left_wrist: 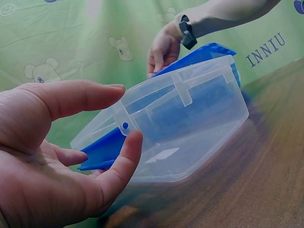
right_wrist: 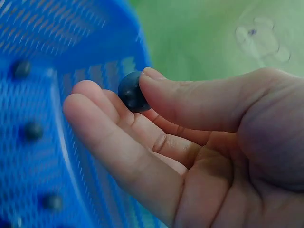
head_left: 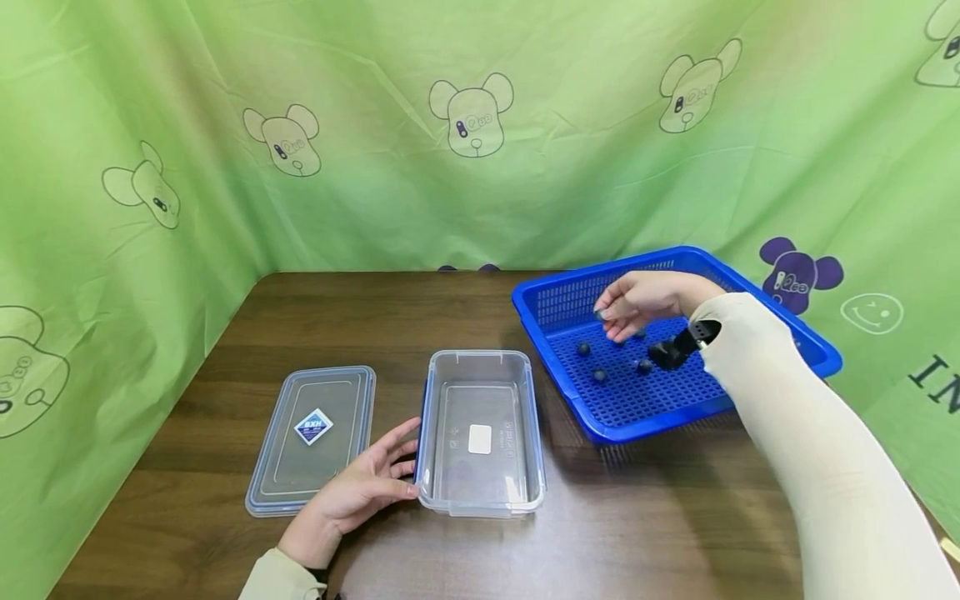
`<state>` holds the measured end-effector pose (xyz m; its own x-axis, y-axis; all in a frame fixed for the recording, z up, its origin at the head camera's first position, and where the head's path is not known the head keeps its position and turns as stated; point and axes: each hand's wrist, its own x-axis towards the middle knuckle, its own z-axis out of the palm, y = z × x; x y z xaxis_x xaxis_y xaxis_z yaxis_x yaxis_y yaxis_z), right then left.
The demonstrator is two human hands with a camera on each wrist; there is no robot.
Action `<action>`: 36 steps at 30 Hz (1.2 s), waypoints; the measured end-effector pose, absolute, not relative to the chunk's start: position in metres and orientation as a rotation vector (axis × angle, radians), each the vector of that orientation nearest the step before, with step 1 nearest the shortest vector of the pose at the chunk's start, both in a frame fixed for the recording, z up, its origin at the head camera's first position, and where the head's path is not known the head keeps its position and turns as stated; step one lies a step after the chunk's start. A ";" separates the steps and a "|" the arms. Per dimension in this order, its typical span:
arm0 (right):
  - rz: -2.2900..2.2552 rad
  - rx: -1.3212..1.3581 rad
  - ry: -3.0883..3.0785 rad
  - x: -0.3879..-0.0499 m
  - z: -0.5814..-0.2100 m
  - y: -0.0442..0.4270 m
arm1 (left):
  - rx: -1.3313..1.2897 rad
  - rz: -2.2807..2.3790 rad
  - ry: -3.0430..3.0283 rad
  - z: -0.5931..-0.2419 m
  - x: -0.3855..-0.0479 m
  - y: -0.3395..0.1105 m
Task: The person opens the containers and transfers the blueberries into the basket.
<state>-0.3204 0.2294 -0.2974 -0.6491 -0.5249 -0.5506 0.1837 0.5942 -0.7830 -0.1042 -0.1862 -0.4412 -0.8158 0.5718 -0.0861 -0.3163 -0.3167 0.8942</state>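
Between the thumb and fingers of my right hand (head_left: 637, 302) is a dark blueberry (right_wrist: 132, 91), pinched above the blue basket (head_left: 618, 433). Several more blueberries (head_left: 600, 376) lie scattered on the basket's perforated floor. My left hand (head_left: 367, 483) rests at the left side of a clear plastic container (head_left: 482, 367), its fingers spread and fairly straight along the wall. In the left wrist view, thumb and fingers stand apart beside a blue clip (left_wrist: 102, 151) on the container. The container stands without its lid and shows a white label on its bottom.
Left of the container lies its clear lid (head_left: 337, 400) with a blue diamond sticker, flat on the brown wooden table (head_left: 600, 533). A green curtain (head_left: 375, 192) printed with bear heads hangs behind and on both sides. The basket rim rises at the right.
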 end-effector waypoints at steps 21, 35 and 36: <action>-0.967 -0.054 2.009 -0.326 -0.336 0.314 | 0.326 2.154 1.396 -0.444 -0.104 -0.185; -0.867 -0.023 1.992 -0.329 -0.359 0.324 | 0.333 2.149 1.403 -0.444 -0.105 -0.186; -0.860 -0.026 2.001 -0.329 -0.359 0.324 | 0.333 2.150 1.400 -0.444 -0.105 -0.186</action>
<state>-0.3290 0.3240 -0.3593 -0.5708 -0.3418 -0.7466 0.3067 0.7547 -0.5800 -0.1052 -0.1856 -0.4441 -0.8194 0.5666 -0.0872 -0.3088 -0.3081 0.8999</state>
